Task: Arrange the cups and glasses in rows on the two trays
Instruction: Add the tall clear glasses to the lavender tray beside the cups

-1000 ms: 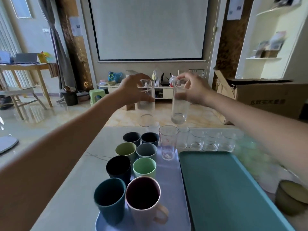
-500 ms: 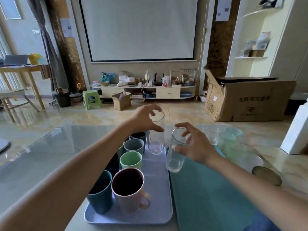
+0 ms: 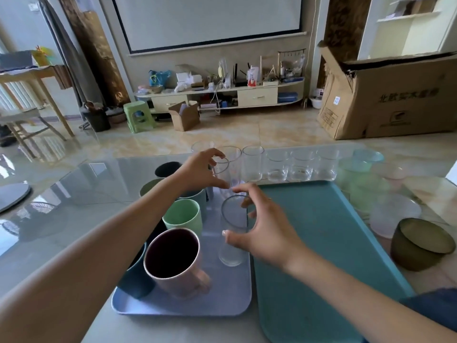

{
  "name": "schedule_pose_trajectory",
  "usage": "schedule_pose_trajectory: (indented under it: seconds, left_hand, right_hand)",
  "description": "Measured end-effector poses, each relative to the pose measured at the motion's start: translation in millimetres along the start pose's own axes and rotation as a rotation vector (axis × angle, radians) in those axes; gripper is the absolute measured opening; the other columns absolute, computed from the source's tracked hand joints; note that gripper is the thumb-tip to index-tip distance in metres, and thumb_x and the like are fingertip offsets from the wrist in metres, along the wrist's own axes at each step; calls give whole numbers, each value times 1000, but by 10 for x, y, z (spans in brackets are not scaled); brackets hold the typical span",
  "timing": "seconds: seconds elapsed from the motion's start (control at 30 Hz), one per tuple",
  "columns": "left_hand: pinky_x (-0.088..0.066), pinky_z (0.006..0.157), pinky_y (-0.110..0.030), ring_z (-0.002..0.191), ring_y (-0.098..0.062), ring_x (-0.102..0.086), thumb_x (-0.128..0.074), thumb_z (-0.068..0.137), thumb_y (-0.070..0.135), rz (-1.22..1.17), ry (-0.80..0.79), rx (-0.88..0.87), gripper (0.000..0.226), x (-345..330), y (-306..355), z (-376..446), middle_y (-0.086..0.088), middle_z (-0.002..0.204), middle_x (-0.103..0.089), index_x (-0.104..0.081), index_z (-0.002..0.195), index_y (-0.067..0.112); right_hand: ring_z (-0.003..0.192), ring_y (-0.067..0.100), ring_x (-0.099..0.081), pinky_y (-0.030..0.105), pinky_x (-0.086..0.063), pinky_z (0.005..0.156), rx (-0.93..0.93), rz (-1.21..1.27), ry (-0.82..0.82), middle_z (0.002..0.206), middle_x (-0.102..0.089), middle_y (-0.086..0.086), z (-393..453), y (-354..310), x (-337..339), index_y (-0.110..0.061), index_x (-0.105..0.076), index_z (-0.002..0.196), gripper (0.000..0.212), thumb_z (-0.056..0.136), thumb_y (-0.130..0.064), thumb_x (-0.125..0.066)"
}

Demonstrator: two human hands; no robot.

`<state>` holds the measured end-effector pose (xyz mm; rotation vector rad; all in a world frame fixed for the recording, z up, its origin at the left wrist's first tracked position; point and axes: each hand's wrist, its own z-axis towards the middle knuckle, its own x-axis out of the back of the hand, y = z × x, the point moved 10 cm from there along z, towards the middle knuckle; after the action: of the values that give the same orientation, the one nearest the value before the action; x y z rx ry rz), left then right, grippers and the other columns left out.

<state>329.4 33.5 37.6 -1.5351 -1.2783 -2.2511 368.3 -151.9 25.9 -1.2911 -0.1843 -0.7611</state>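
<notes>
A lavender tray (image 3: 178,305) holds several coloured cups in two columns, with a pink mug (image 3: 173,258) and a dark teal cup (image 3: 133,280) nearest. My left hand (image 3: 197,172) grips the rim of a tall clear glass (image 3: 222,169) at the tray's far right. My right hand (image 3: 264,226) holds another tall clear glass (image 3: 232,243), thumb on its near side and fingers at the rim; it stands on the tray next to a light green cup (image 3: 181,214). The teal tray (image 3: 321,243) on the right carries nothing.
Several short clear glasses (image 3: 289,167) stand in a row on the table beyond the trays. Tinted frosted bowls (image 3: 393,211) and a dark olive bowl (image 3: 420,246) sit to the right of the teal tray. A grey plate (image 3: 12,196) lies at far left.
Both hands have brought the two tall glasses down from the air onto the right side of the lavender tray. The view has tilted downward.
</notes>
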Motion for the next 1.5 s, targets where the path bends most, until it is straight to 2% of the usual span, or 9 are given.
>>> schedule_pose_trajectory:
  seconds: [0.17,0.4,0.5,0.57,0.73,0.9,1.0,1.2,1.5]
  left_hand:
    - [-53,84,-46,84,-23,-58,-89,55,26,-16,-28,41,83,-158,-71,30,-12,111,-58,-41,120,12]
    - [-51,89,-44,101,-26,-59,-87,53,45,111,-10,60,89,-127,-138,23,-12,115,-57,-37,117,7]
    - [-43,102,-41,122,-27,-50,-86,57,40,93,-48,71,99,-97,-205,11,-13,135,-48,-31,132,8]
    - [-41,104,-38,127,-26,-46,-86,60,32,68,-38,103,95,14,-319,-28,-11,138,-47,-33,136,9]
    - [-47,87,-27,102,-18,-59,-85,64,19,-42,31,119,70,188,-519,-259,-8,117,-59,-52,126,18]
    - [-53,89,-34,94,-20,-64,-83,67,23,-67,29,46,65,76,-314,-296,-2,97,-61,-53,125,25]
    - [-53,87,-36,90,-24,-64,-80,71,26,45,80,19,44,48,-200,-277,-5,91,-63,-62,110,17]
    - [-54,85,-39,86,-21,-64,-79,71,28,77,102,15,31,24,-176,-265,-2,85,-65,-65,92,10]
    - [-47,74,-29,83,-19,-61,-77,73,33,164,90,-29,28,37,-113,-266,0,83,-62,-62,86,12]
  right_hand:
    - [84,-6,-46,7,-38,67,-25,-14,-18,103,-48,-15,-24,40,-39,-39,-41,120,66,66,-29,-78]
    - [97,6,-50,21,-42,74,-77,-61,-22,111,-50,-11,-4,108,-105,-39,-35,119,66,67,-35,-77]
    - [100,9,-51,27,-46,77,-97,-85,-18,113,-50,-13,10,156,-127,-39,-33,118,68,66,-41,-77]
    - [99,10,-51,29,-46,77,-97,-95,-28,114,-49,-14,27,180,-140,-39,-32,118,68,67,-44,-77]
    - [104,10,-48,31,-46,83,-67,-113,-65,114,-49,-15,48,167,-232,-39,-33,122,69,69,-48,-75]
    - [106,8,-45,30,-45,83,-45,-108,-75,114,-48,-16,43,154,-281,-41,-34,124,69,69,-49,-74]
    - [108,11,-48,32,-46,85,-54,-94,-63,113,-49,-16,49,186,-243,-41,-35,123,69,68,-49,-75]
    - [106,11,-48,28,-42,79,-33,-122,-69,113,-49,-16,79,155,-294,-38,-35,125,69,70,-48,-75]
    - [104,14,-48,28,-40,78,-38,-119,-78,114,-49,-14,83,162,-296,-37,-35,126,68,71,-47,-74]
